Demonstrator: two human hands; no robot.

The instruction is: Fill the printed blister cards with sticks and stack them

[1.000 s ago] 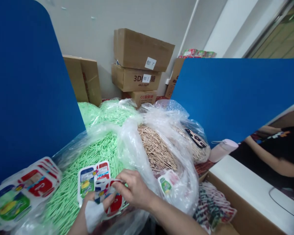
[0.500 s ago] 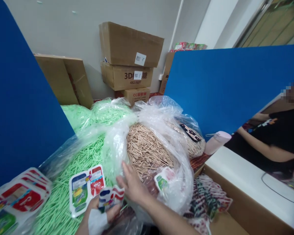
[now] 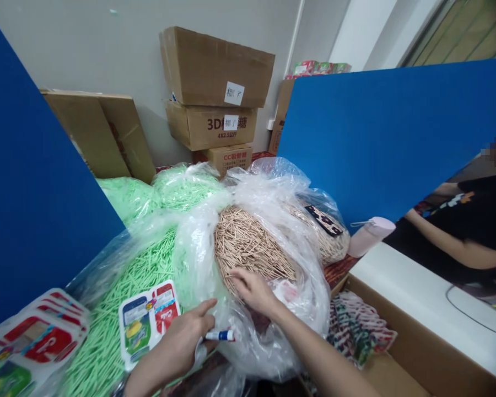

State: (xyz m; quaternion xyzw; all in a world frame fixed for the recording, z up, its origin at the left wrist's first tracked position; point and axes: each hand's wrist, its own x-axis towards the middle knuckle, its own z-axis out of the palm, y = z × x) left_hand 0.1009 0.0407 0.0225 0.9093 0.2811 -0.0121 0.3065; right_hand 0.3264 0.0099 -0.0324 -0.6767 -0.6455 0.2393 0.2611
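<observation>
My left hand is closed round a small printed packet, its blue, white and red end sticking out to the right. The index finger is stretched out above it. Deep in an open clear plastic bag, my right hand has its fingers bunched at the thin brown sticks. Its fingertips press into the pile; how many sticks they grip cannot be made out. Left of my left hand, a printed packet with lemon and cola pictures rests on light green sticks.
More printed packets lie at the lower left. To the right, an open carton holds patterned packets. Beyond stand a pink bottle, blue partitions and stacked cardboard boxes. A co-worker sits at the right.
My right hand has moved from beside the left hand, over the bag's edge, to the brown sticks. My left hand has turned and shifted slightly right, still with the packet.
</observation>
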